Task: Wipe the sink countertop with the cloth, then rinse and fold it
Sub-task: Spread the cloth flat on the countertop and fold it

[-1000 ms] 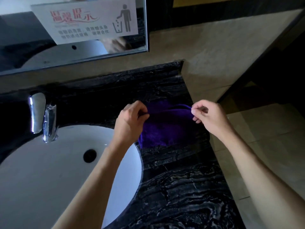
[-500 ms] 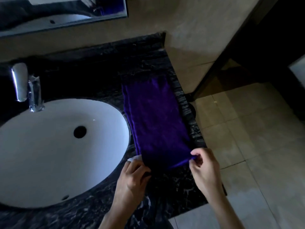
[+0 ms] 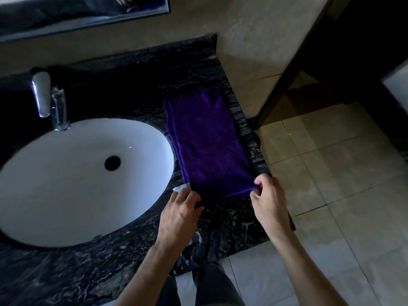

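Observation:
A purple cloth (image 3: pixel 207 142) lies flat as a long strip on the black marble countertop (image 3: pixel 225 221), to the right of the white oval sink (image 3: pixel 55 184). Its layered edges show along the left side. My left hand (image 3: pixel 180 214) pinches the cloth's near left corner, close to the sink's rim. My right hand (image 3: pixel 270 200) pinches the near right corner at the counter's right edge. A small white tag (image 3: pixel 182 187) sticks out beside my left hand.
A chrome faucet (image 3: pixel 49 100) stands behind the sink at the left. A mirror (image 3: pixel 77 14) hangs on the beige wall above. The counter ends at the right over a tiled floor (image 3: pixel 331 173). A dark door frame (image 3: pixel 284 74) stands beyond.
Both hands drew the cloth's near edge from the back of the counter toward me, stretching it into a long flat strip. Since half a second ago little has moved.

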